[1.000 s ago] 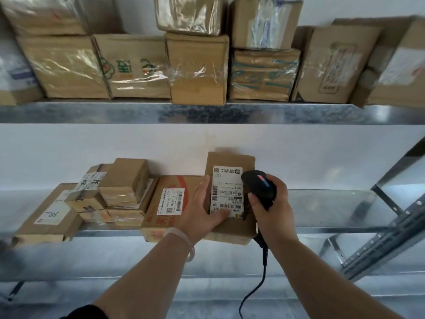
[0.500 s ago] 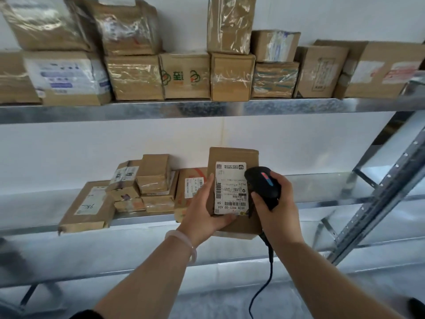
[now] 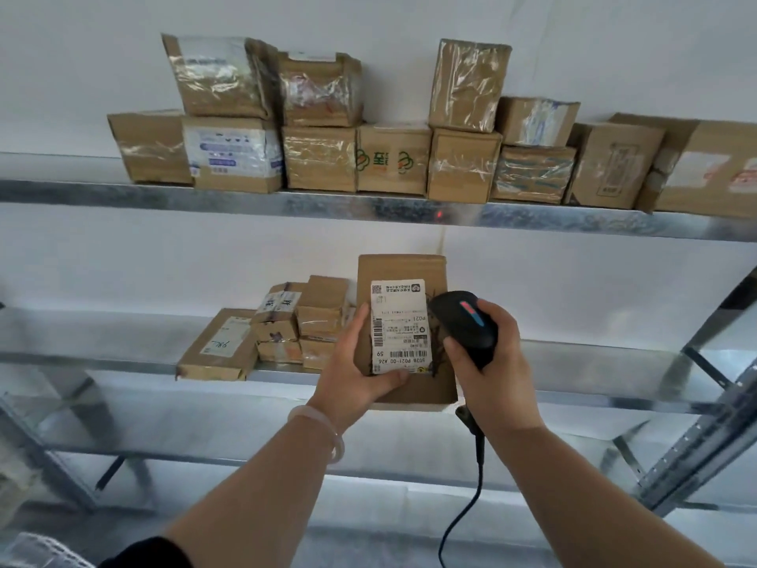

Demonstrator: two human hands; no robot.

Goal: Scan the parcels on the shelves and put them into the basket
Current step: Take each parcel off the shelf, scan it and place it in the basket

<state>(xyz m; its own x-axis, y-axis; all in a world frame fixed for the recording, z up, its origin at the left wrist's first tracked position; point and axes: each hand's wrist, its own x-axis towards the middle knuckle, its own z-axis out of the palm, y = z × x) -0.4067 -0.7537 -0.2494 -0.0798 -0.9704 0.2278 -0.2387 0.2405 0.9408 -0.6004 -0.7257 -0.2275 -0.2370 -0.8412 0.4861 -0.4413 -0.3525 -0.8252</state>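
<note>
My left hand (image 3: 355, 364) grips a flat brown parcel (image 3: 403, 267) from below and the left, holding it upright in front of the middle shelf, its white barcode label (image 3: 399, 325) facing me. Beside the label, my right hand (image 3: 489, 364) holds a black corded scanner (image 3: 465, 321), whose head points at it. More brown parcels (image 3: 286, 327) lie in a pile on the middle shelf (image 3: 102, 356), left of the held parcel. No basket is in view.
The upper shelf (image 3: 245, 205) carries a long row of taped cardboard boxes (image 3: 393, 157), some stacked two high. A small red dot (image 3: 439, 215) glows on its front edge. Slanted metal rack posts (image 3: 704, 436) stand at the right. The scanner cable (image 3: 467, 498) hangs down between my arms.
The parcel has come off the shelf and away from the pile, held further out in front of it. The view has pulled back and shows more of the upper shelf.
</note>
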